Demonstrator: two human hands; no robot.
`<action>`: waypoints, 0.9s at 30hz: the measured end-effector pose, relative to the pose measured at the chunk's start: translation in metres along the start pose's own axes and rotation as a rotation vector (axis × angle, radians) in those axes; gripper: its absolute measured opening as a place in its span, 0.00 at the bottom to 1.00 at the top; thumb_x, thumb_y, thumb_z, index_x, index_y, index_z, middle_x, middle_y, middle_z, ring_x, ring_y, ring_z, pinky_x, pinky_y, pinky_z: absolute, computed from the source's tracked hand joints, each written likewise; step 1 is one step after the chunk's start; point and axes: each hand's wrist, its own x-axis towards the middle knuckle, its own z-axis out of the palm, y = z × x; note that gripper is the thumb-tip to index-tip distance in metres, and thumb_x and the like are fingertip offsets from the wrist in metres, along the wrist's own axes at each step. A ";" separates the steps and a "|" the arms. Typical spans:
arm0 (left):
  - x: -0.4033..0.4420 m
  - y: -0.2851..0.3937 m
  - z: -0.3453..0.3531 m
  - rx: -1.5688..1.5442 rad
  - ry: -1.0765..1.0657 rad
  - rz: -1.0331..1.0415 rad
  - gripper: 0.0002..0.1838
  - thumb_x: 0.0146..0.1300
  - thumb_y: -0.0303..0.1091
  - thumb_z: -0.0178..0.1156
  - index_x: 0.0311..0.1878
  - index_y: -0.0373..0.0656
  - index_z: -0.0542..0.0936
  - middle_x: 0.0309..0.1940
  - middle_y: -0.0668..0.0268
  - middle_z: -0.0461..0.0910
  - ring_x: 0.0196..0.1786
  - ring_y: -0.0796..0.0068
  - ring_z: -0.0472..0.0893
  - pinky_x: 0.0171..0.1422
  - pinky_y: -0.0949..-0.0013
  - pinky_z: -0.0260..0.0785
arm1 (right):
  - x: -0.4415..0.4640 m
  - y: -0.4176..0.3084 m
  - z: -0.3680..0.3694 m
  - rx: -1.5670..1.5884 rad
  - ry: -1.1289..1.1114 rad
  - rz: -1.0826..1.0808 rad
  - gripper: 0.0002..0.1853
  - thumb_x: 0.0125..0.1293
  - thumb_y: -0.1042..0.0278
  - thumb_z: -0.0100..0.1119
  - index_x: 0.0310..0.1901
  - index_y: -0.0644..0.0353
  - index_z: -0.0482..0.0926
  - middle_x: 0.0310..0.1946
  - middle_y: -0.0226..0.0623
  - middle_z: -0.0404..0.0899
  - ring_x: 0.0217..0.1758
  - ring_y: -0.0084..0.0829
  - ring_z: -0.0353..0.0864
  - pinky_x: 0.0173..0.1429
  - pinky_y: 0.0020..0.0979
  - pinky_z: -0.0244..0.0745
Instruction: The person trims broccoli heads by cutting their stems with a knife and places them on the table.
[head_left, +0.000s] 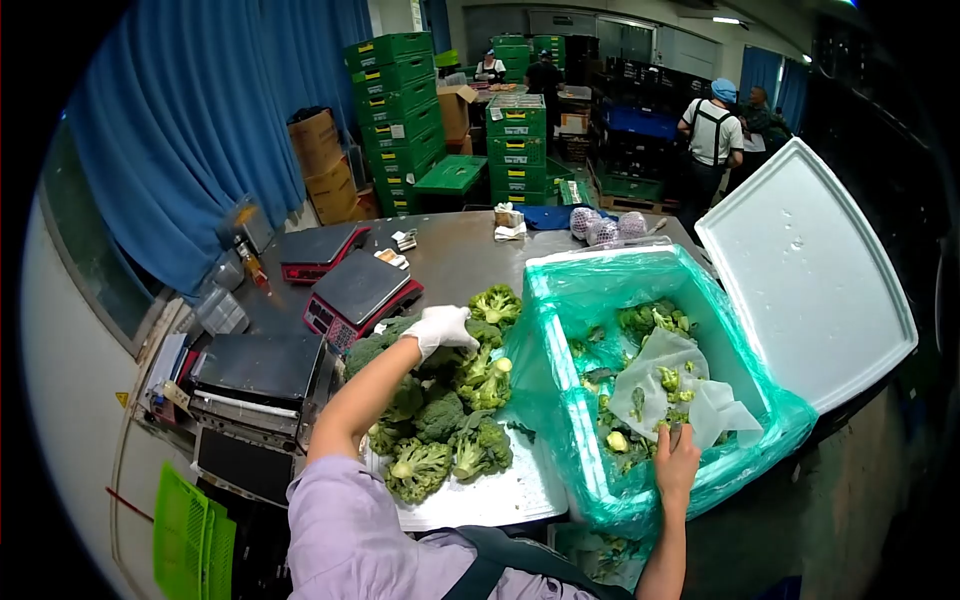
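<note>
My left hand (440, 330), in a white glove, reaches into a pile of broccoli heads (415, 470) on a white board (530, 490). Its fingers curl down over a broccoli head (482, 335) at the back of the pile; the fingertips are partly hidden. My right hand (678, 462) is bare and hangs over the near side of a white foam box (575, 430) lined with green plastic film (765, 420). Its fingers are closed around a small dark object that I cannot make out. Inside the box are broccoli pieces (650, 320), leaf scraps and a crumpled translucent sheet (665, 375).
Two red-based scales (360, 290) stand on the metal table (450, 245), left of a wrapping machine (260, 370). A white foam lid (810, 270) leans right of the box. Net-wrapped produce (603, 230) lies behind it. Green crates (400, 120) and several people (712, 135) are farther back.
</note>
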 end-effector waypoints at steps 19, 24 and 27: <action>0.179 0.239 -0.018 0.064 0.242 0.716 0.11 0.48 0.36 0.58 0.35 0.46 0.83 0.32 0.57 0.82 0.39 0.55 0.81 0.42 0.56 0.74 | 0.000 0.002 -0.004 0.308 0.273 0.136 0.13 0.64 0.68 0.57 0.28 0.64 0.65 0.15 0.36 0.71 0.16 0.26 0.69 0.22 0.31 0.62; 0.237 0.299 0.007 0.272 0.382 0.811 0.07 0.47 0.30 0.59 0.30 0.48 0.84 0.32 0.60 0.83 0.39 0.60 0.83 0.38 0.59 0.75 | 0.000 0.028 0.011 0.308 0.290 0.111 0.11 0.66 0.68 0.55 0.30 0.63 0.65 0.15 0.32 0.71 0.13 0.22 0.68 0.16 0.26 0.59; 0.271 0.326 0.020 0.241 0.452 0.843 0.08 0.50 0.30 0.60 0.34 0.44 0.84 0.38 0.60 0.82 0.44 0.59 0.82 0.44 0.60 0.75 | -0.001 0.027 0.008 0.322 0.271 0.142 0.10 0.67 0.69 0.53 0.32 0.64 0.64 0.14 0.32 0.70 0.10 0.21 0.66 0.15 0.25 0.58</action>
